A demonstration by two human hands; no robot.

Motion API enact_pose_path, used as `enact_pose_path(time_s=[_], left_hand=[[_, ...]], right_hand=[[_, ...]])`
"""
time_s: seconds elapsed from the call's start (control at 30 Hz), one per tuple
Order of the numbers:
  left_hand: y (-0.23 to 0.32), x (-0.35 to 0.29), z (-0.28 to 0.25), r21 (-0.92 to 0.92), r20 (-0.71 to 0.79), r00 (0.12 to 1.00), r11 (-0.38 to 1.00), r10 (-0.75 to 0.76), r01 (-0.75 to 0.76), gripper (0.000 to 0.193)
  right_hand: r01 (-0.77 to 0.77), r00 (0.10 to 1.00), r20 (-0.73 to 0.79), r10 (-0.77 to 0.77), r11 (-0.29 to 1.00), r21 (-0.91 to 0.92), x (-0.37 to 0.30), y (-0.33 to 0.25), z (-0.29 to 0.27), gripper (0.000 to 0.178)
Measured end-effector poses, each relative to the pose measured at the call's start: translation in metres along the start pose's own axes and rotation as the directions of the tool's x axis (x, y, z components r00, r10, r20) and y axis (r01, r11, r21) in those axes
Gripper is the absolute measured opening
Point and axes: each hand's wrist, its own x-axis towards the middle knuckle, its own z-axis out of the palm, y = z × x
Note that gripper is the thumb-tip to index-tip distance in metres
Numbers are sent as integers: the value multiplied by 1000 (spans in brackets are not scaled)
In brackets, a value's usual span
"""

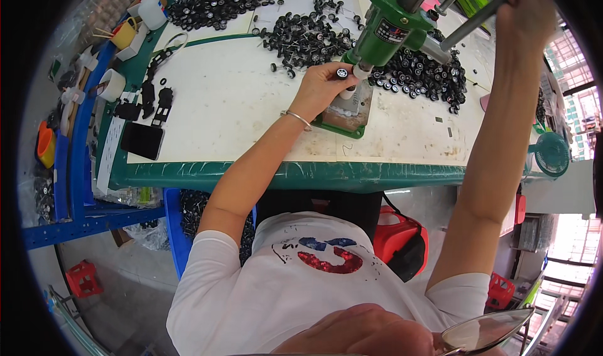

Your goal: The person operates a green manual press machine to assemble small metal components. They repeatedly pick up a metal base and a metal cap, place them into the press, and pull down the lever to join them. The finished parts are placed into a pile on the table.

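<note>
A green hand-lever press (pixel 384 34) stands on the table in front of me, its base (pixel 342 125) toward me. My left hand (pixel 319 87) is at the press, just under its ram, with fingers pinched on a small black toy wheel (pixel 342 73) with a pale hub. Up at the far right, my right hand (pixel 526 14) is closed around the press's metal lever (pixel 476 24). Wheels joined to thin metal axles (pixel 308 39) lie heaped behind my left hand. Right of the press spreads another heap of black wheels (pixel 427 80).
A larger pile of black wheels (pixel 217 4) sits at the far left. Black plastic parts (pixel 163 105) and a dark phone-like slab (pixel 142 140) lie on the left side. A blue bin (pixel 173 224) and a red stool (pixel 402 237) stand below the green table edge (pixel 301 172).
</note>
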Motion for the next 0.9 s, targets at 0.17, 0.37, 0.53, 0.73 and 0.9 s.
enact_pose_path(time_s=[0.17,0.37,0.53,0.73,0.9], left_hand=[[10,8,-10,-609,2,990,786,-138,111,27],[-2,5,-82,268,-149,989,961,-25,65,22],[-24,3,-98,891,-101,948,452,302,-49,22],[-15,7,-95,579,-170,985,812,37,70,25],[7,-7,-74,-128,-94,990,987,-109,96,15]], right_hand=[[-469,883,116,455,869,160,61,91,-68,19],[-406,907,-88,412,910,81,-4,75,-50,24],[-578,815,-137,563,810,-103,-72,88,-85,28],[-379,641,160,750,491,-785,-185,124,-157,24],[-76,730,186,658,348,-934,-234,130,-159,18]])
